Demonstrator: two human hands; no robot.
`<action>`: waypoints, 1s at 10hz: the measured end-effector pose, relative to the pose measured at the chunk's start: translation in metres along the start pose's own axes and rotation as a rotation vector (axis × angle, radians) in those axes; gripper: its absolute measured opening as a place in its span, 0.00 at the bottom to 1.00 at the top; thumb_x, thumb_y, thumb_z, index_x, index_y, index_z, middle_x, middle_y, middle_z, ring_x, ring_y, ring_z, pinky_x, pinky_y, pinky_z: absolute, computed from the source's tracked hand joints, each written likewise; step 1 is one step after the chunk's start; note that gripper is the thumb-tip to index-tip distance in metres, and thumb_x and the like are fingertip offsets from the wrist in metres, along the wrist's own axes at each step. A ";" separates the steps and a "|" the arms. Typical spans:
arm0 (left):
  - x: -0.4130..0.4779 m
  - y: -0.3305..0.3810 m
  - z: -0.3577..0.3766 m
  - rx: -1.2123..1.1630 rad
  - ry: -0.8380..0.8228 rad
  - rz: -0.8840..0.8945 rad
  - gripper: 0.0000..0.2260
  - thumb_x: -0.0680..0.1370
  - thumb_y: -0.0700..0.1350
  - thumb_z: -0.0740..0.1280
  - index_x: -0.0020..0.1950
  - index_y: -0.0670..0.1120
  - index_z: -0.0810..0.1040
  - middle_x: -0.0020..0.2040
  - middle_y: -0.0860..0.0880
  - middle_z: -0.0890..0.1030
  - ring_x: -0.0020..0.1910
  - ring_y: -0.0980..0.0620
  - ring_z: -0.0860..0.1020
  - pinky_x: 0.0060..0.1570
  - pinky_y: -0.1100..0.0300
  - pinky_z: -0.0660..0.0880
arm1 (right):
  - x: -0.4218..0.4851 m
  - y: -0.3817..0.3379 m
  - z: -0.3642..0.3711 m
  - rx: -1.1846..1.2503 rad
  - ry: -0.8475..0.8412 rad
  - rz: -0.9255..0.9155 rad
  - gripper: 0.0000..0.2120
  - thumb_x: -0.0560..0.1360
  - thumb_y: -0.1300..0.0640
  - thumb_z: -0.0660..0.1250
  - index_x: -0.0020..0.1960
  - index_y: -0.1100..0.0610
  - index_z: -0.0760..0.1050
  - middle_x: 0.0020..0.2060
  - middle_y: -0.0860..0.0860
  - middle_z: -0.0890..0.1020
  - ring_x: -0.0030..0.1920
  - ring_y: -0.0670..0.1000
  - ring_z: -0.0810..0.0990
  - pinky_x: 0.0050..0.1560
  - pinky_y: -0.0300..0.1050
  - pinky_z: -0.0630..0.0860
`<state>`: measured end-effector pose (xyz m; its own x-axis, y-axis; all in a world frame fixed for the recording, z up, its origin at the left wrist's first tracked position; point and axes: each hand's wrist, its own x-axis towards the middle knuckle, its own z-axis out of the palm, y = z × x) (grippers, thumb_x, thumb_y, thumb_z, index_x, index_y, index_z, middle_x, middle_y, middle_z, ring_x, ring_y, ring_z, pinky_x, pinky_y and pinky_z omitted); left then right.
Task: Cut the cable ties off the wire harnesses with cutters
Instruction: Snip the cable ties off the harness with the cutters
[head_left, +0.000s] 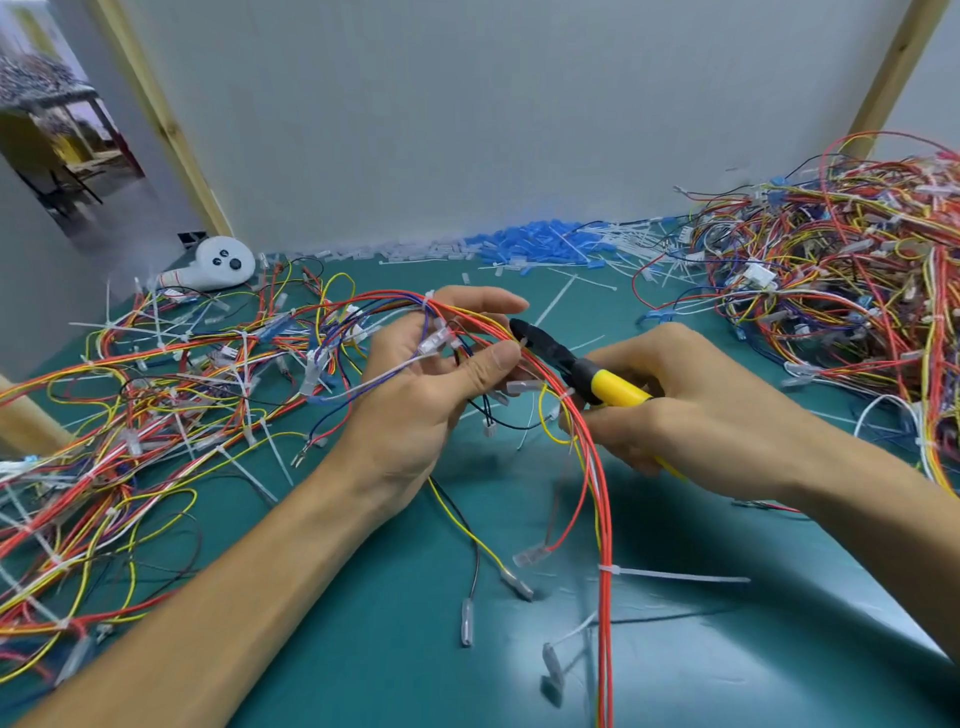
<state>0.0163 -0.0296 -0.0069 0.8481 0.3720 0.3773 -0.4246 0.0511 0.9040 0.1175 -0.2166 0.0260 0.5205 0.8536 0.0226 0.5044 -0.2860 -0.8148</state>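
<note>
Messy green surface (389, 649); left hand (431, 395) pinches the harness (604, 545), right hand (696, 410) is clamped on the cutters (587, 371), nose pointing far-left at the tie (521, 343) right beside the thumb.

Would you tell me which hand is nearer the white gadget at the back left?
Left. The left hand, holding the harness, is right of the white gadget; the right hand, gripping the cutters, is farther right.

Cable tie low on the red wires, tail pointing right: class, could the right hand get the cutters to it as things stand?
Probably yes. The cable tie sits in the open, nearer the person than the right hand, which grips the cutters; nothing covers it.
</note>
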 end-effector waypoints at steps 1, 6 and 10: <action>-0.001 0.001 0.002 -0.013 0.013 -0.042 0.10 0.74 0.34 0.72 0.55 0.38 0.80 0.43 0.44 0.84 0.40 0.48 0.84 0.43 0.58 0.81 | -0.002 -0.003 -0.001 0.034 -0.017 0.016 0.15 0.75 0.64 0.71 0.31 0.56 0.72 0.24 0.55 0.74 0.26 0.51 0.69 0.26 0.41 0.66; -0.003 0.000 0.003 0.017 0.014 -0.090 0.06 0.76 0.39 0.72 0.40 0.45 0.86 0.35 0.42 0.85 0.29 0.45 0.83 0.33 0.56 0.81 | 0.001 -0.002 0.001 0.060 -0.084 -0.041 0.09 0.79 0.59 0.71 0.41 0.59 0.78 0.27 0.49 0.78 0.27 0.47 0.75 0.33 0.43 0.75; 0.000 -0.003 0.003 0.051 0.096 0.024 0.07 0.72 0.38 0.75 0.49 0.43 0.82 0.40 0.47 0.83 0.35 0.50 0.80 0.34 0.59 0.76 | 0.002 0.000 -0.002 0.161 -0.233 -0.032 0.19 0.77 0.51 0.61 0.36 0.65 0.77 0.25 0.55 0.75 0.23 0.52 0.71 0.28 0.44 0.69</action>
<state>0.0185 -0.0324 -0.0089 0.8027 0.4595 0.3801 -0.4255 -0.0052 0.9049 0.1197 -0.2155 0.0272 0.3247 0.9433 -0.0686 0.3926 -0.2004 -0.8976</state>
